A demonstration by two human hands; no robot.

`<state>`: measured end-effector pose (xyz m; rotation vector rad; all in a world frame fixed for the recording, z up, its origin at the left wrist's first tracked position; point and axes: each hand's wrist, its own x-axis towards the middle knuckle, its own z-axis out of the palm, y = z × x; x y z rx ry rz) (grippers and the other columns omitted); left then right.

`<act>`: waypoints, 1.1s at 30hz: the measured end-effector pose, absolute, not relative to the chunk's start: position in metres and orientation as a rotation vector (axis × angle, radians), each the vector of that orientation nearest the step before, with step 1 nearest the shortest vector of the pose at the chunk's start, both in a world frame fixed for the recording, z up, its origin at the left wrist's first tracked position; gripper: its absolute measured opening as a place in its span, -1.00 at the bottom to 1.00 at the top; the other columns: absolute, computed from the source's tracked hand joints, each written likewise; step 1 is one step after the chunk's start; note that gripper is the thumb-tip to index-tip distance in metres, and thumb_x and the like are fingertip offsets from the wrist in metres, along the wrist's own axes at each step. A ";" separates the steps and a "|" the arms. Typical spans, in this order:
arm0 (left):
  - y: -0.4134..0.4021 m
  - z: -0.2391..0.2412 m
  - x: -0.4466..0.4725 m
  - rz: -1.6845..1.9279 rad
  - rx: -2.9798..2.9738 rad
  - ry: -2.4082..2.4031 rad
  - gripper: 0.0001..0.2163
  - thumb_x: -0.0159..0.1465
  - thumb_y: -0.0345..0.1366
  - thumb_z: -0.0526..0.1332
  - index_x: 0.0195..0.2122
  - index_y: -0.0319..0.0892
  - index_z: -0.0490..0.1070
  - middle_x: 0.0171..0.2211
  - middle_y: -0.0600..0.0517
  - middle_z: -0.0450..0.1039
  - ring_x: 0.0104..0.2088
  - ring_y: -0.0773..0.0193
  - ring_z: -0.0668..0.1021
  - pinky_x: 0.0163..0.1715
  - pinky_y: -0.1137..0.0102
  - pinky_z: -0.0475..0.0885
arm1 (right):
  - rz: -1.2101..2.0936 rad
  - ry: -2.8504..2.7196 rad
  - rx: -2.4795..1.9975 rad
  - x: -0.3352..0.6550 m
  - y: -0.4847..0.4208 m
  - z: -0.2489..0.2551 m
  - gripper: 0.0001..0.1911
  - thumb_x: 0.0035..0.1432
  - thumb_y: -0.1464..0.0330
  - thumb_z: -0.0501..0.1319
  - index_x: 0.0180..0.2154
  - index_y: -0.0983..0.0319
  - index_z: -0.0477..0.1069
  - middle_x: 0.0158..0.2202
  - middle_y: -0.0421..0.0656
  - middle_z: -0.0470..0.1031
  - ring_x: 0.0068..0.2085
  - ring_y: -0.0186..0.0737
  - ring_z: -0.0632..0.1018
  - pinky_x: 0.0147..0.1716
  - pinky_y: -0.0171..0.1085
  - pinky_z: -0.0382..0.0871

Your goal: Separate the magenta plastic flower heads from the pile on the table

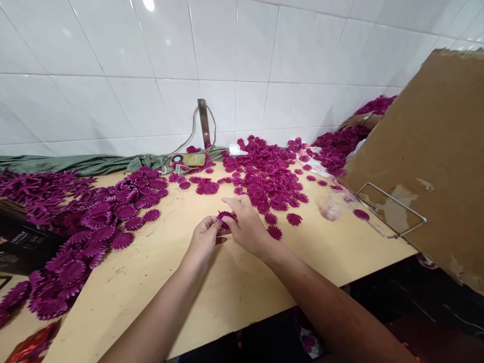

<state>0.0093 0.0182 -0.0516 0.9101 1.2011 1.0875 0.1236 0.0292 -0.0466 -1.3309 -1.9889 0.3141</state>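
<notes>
Both my hands meet over the middle of the table, around one small purple paper-like flower [227, 216] with a fringed edge. My left hand [206, 233] pinches it from the left between thumb and fingers. From the right, my right hand [246, 225] grips the same flower, its thumb on the near side and the index finger stretched out above. My fingers cover part of the flower. Just beyond my hands lies a heap of loose purple flowers [260, 174], with a few single ones [294, 219] close to my right hand.
A larger pile of layered purple flowers [102, 227] spreads along the left beside a black box [26, 242]. At right stand a clear plastic cup [331, 207], a wire stand [395, 209] and a big cardboard sheet [427, 161]. Behind it, another person's hand [353, 121] touches more flowers. A phone [191, 160] lies at the back.
</notes>
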 end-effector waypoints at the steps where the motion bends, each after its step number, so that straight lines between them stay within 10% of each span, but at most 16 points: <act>1: 0.018 -0.053 0.009 1.090 0.894 1.205 -0.79 -0.07 -0.18 0.24 -0.53 -0.18 0.25 -0.60 0.13 0.38 -0.58 0.41 0.42 -0.48 0.48 0.27 | 0.268 -2.066 -1.259 0.125 0.028 -0.046 -0.76 0.10 0.49 0.05 -0.18 0.28 0.37 -0.20 -0.04 0.31 -0.21 -0.23 0.34 -0.24 -0.29 0.24; 11: 0.016 -0.059 0.005 1.173 1.214 1.246 -0.80 0.00 -0.14 0.16 -0.54 -0.17 0.24 -0.66 0.16 0.28 -0.63 0.42 0.27 -0.57 0.48 0.16 | 0.234 -1.744 -1.577 0.131 0.063 -0.037 -0.77 0.15 0.51 -0.03 -0.37 0.24 0.38 -0.36 -0.12 0.40 -0.34 -0.25 0.39 -0.27 -0.26 0.27; 18: 0.010 -0.052 -0.008 1.140 1.082 1.265 -0.75 -0.07 -0.17 0.24 -0.40 -0.20 0.38 -0.56 0.09 0.39 -0.51 0.36 0.39 -0.52 0.48 0.21 | 0.320 -1.672 -1.610 0.166 0.069 -0.014 -0.67 0.06 0.51 0.12 -0.09 0.27 0.39 0.04 0.00 0.28 0.12 -0.06 0.24 0.12 -0.03 0.08; 23: 0.014 -0.056 -0.003 1.126 1.164 1.201 -0.80 -0.04 -0.16 0.23 -0.55 -0.19 0.35 -0.59 0.10 0.34 -0.54 0.38 0.34 -0.53 0.47 0.20 | 0.865 -1.841 -1.345 0.137 0.026 -0.022 -0.57 0.09 0.25 0.15 -0.01 0.30 0.32 -0.14 -0.02 0.42 -0.18 -0.20 0.46 -0.18 -0.15 0.38; 33: 0.020 -0.075 -0.005 1.120 1.149 1.204 -0.72 -0.01 -0.05 0.17 -0.60 -0.16 0.19 -0.69 0.18 0.14 -0.64 0.44 0.20 -0.60 0.47 0.11 | 0.992 -1.869 -1.336 0.116 0.020 -0.038 -0.79 -0.01 0.45 0.19 -0.25 0.24 0.34 -0.33 -0.17 0.45 -0.33 -0.31 0.46 -0.32 -0.26 0.35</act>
